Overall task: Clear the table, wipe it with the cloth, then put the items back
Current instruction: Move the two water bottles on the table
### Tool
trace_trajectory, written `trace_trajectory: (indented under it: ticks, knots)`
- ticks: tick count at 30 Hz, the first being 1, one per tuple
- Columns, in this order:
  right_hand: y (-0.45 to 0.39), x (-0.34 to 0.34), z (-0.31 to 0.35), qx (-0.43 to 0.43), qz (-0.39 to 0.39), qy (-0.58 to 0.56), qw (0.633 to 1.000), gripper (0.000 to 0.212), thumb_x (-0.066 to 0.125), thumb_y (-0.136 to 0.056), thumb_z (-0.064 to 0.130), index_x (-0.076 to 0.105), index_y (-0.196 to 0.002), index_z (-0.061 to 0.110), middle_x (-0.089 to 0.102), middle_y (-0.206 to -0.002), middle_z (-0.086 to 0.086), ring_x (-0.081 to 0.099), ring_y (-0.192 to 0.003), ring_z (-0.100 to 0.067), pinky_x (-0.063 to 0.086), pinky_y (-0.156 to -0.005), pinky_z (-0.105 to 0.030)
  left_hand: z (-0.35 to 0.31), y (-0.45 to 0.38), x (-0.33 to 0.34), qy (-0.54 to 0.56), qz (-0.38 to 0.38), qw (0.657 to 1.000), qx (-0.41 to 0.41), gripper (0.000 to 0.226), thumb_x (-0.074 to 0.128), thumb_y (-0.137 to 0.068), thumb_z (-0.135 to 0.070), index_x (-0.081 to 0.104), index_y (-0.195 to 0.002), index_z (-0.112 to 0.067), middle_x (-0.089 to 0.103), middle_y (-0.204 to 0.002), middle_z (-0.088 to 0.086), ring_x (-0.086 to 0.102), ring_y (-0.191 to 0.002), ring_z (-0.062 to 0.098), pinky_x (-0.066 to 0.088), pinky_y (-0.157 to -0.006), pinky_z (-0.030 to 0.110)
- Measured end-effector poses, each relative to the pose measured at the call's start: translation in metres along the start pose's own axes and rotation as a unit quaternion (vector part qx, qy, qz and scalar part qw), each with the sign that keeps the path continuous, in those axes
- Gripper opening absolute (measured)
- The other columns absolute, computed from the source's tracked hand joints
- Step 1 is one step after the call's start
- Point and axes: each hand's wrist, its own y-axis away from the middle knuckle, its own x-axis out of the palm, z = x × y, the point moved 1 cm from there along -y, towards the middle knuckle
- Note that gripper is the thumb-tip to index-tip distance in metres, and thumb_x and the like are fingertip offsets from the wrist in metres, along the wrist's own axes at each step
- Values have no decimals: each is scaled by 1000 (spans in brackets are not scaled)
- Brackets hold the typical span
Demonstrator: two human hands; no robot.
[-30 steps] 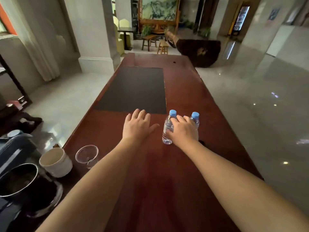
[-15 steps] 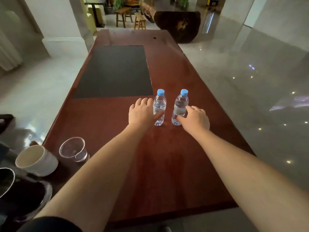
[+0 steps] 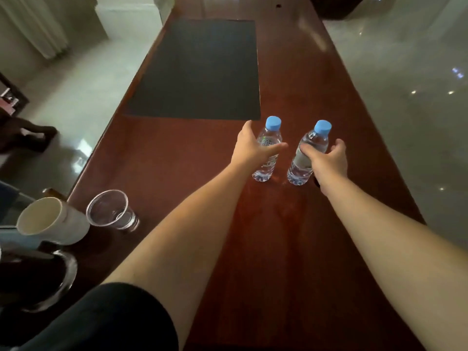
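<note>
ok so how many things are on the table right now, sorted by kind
water bottles: 2, one in the left hand, one in the right hand
clear plastic cup: 1
white cup: 1, at the table's near left edge
black mat: 1
total: 5

1 head-worn wide-angle view, angled forward and down.
It looks from above along the red-brown table (image 3: 291,262), forearms reaching in from the bottom edge, floor visible at both sides.
</note>
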Motion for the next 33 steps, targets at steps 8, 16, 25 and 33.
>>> trace_trajectory:
  ticks: [8,16,25,33]
  knots:
    - [-34,26,-6,-100,20,-55,993,60,79,-60,47,53,-109,24,63,-95,12,63,-88,-6,51,-88,-34,14,-31,35,36,18,999,31,71,87,-69,-30,43,-124,-20,59,-115,-3,60,-104,16,49,-89,36]
    - [-35,59,13,-128,36,-42,990,51,79,-67,41,49,-106,27,60,-96,10,61,-88,-13,45,-80,-28,16,-32,11,73,-41,996,30,51,81,-73,-24,43,-107,-26,57,-95,-11,60,-87,7,50,-76,29]
    - [12,140,76,-169,125,-54,976,57,76,-63,46,53,-109,20,61,-100,6,60,-85,-12,40,-69,-22,40,-17,-115,96,-178,979,-13,50,80,-73,-24,42,-106,-29,61,-104,0,63,-91,18,54,-85,42]
    - [74,236,127,-215,211,-56,952,56,78,-65,45,55,-109,19,63,-99,3,62,-84,-11,45,-73,-25,80,-1,-227,99,-266,958,-38,55,80,-78,-25,41,-118,-25,57,-113,0,60,-98,16,46,-78,26]
